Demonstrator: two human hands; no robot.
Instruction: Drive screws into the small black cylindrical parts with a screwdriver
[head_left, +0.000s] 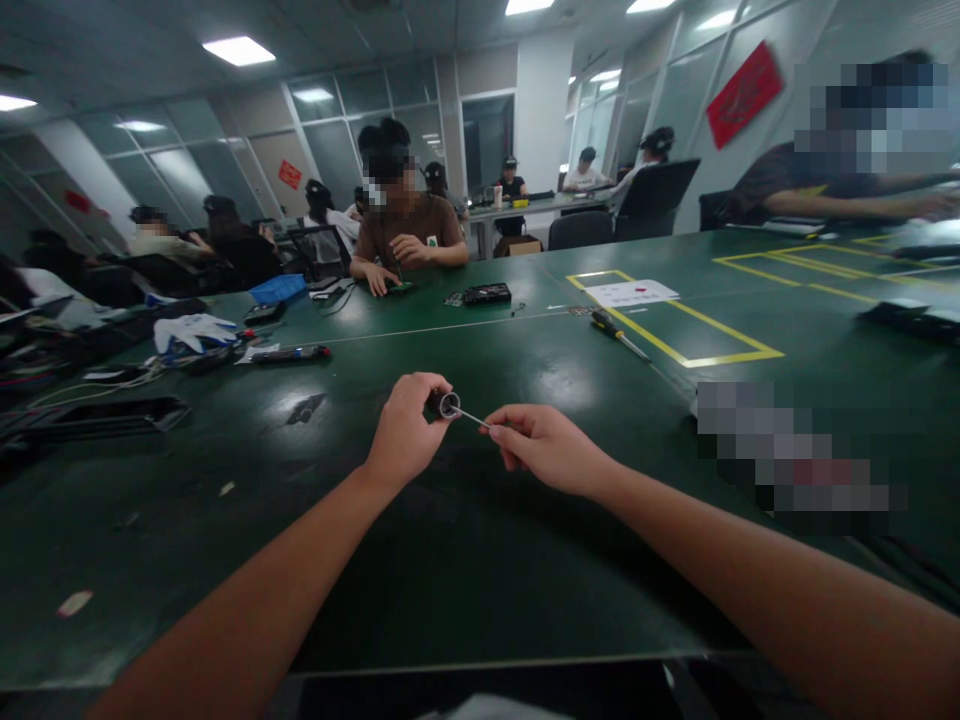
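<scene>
My left hand (405, 425) is closed around a small dark cylindrical part with a silver ring (449, 405) at its end. The ringed end faces my right hand (551, 445), which pinches a thin light-coloured rod (472, 416) between thumb and fingers. The rod's far tip reaches the ring's opening; whether it goes inside, I cannot tell. Both hands are held above the green table (480, 590). Fingers of my left hand hide most of the cylindrical part.
A yellow-and-black screwdriver (619, 332) lies beyond my right hand, near yellow tape (731, 357) and a white sheet (634, 292). White gloves (195, 332), cables and a dark tool (292, 354) are at the left. A blurred-out object (787, 450) lies right. A co-worker (409, 235) sits opposite.
</scene>
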